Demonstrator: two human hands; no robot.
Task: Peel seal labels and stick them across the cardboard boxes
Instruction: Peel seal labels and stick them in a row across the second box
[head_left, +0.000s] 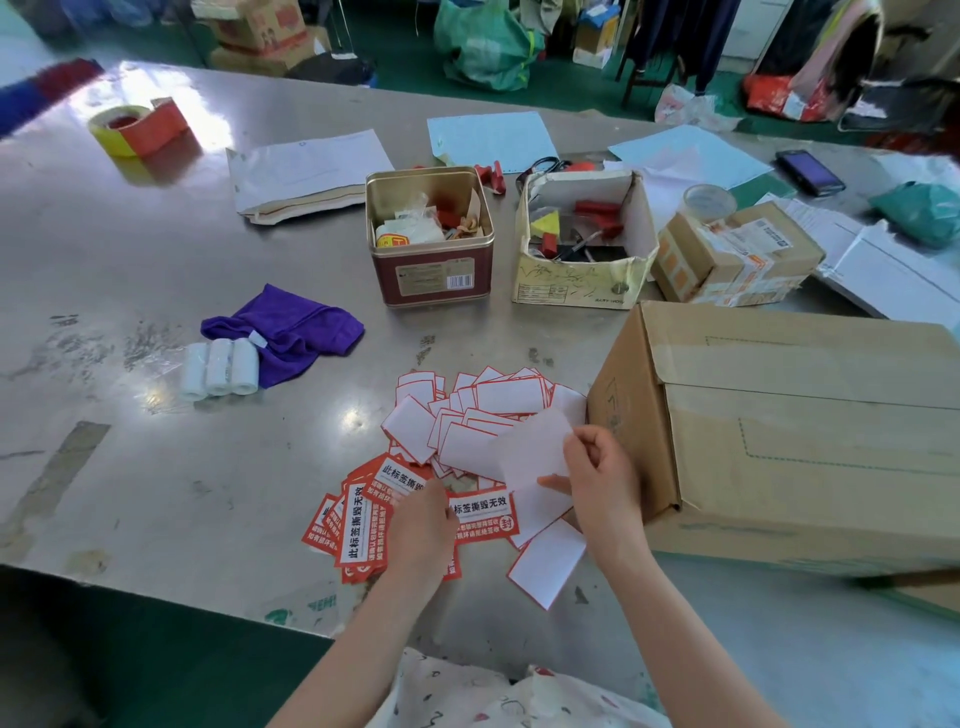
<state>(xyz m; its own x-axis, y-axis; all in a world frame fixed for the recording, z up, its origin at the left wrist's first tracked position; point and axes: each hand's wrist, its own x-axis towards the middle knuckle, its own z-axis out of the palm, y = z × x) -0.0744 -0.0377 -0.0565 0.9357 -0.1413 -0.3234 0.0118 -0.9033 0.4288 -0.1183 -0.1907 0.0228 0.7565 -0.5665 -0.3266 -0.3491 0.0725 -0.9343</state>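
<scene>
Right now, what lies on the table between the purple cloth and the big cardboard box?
In the head view, a heap of peeled white backing papers covers the steel table between the purple cloth and the big cardboard box.

The desk (156, 270) has open bare metal on the left and front-left. To the right, the big cardboard box (789, 436) blocks the way. Behind the label pile (467, 415) stand a tin (431, 249) and a white open box (582, 244), with a narrow gap between them.
</scene>
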